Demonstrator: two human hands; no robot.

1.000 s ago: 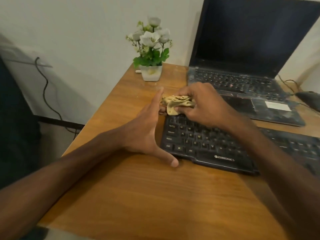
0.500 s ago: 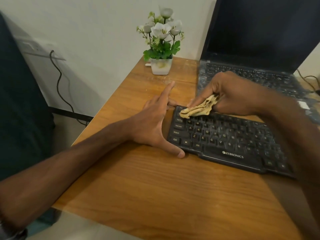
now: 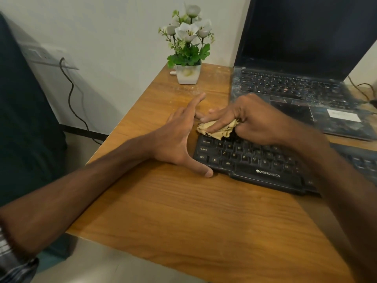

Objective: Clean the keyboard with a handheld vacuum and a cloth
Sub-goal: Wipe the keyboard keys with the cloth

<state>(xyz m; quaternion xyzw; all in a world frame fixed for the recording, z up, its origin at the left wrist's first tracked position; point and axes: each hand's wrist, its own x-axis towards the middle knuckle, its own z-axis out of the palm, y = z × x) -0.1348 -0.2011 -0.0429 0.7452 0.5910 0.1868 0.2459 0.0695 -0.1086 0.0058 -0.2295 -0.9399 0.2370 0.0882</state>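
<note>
A black Zebronics keyboard (image 3: 265, 166) lies on the wooden desk (image 3: 183, 221), its right end hidden under my right forearm. My right hand (image 3: 251, 119) presses a crumpled yellowish cloth (image 3: 218, 130) onto the keyboard's top left corner keys. My left hand (image 3: 179, 137) stands on its edge against the keyboard's left end, fingers spread, thumb lying along the front left corner. No handheld vacuum is in view.
An open black laptop (image 3: 302, 82) with a dusty deck sits just behind the keyboard. A small white pot of white artificial flowers (image 3: 187, 48) stands at the desk's back left. A cable (image 3: 71, 92) hangs down the wall left of the desk edge.
My right hand has slid the cloth left along the top key row to the keyboard's left corner. My left hand stays braced at the keyboard's left end.
</note>
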